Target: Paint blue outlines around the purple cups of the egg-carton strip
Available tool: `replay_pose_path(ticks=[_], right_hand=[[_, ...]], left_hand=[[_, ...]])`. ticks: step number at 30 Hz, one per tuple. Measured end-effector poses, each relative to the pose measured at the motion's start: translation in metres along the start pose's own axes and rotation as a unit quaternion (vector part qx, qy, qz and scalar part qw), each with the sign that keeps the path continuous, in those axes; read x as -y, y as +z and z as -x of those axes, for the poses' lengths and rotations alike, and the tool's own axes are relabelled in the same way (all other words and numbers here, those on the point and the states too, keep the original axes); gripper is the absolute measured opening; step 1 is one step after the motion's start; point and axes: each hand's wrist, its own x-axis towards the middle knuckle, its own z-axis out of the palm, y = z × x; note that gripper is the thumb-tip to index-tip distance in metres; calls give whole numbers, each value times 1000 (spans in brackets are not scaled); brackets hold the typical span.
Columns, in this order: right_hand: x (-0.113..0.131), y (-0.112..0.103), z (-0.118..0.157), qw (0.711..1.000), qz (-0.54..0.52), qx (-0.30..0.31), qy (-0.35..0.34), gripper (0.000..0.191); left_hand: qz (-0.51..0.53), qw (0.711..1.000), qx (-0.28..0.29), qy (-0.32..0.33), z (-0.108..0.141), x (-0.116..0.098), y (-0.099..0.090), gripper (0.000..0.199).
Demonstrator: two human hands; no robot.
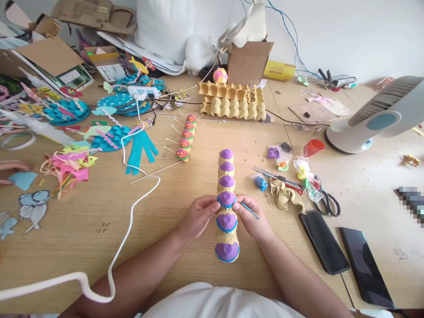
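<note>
An egg carton strip (227, 221) with a row of purple clay caps runs lengthwise away from me. Blue clay edges the caps nearest me; the far ones are plain purple. My left hand (198, 216) is closed in a pinch on the strip's left side, by the fourth cap from the far end. On the other side, my right hand (253, 217) pinches a thin blue clay strand (249, 210) against the same cap, its loose end sticking out to the right. Further off lies another carton strip with red and green caps (186, 143).
On the right are a utility knife (281, 180), scissors (326, 201), bagged clay (274, 152), two phones (324, 243) and a white fan (364, 123). A white cable (130, 212) crosses the left side. Another person's hand (11, 170) holds blue paper. Egg cartons (232, 108) stand behind.
</note>
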Motion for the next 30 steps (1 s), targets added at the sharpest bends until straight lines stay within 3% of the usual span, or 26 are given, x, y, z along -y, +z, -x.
replay_pose_path(ticks=[6,21,30], right_hand=[[1,2,1,1000,1,-27,8,33],[3,4,2,1000,19,-17,6,35],[12,8,4,997,73,14,-23,32]], left_hand=[[-48,999,-15,10,0,-1,-1,28],[4,1000,-4,-10,-1,-2,0,28],[-29,998,-52,-3,1,-4,2,33]])
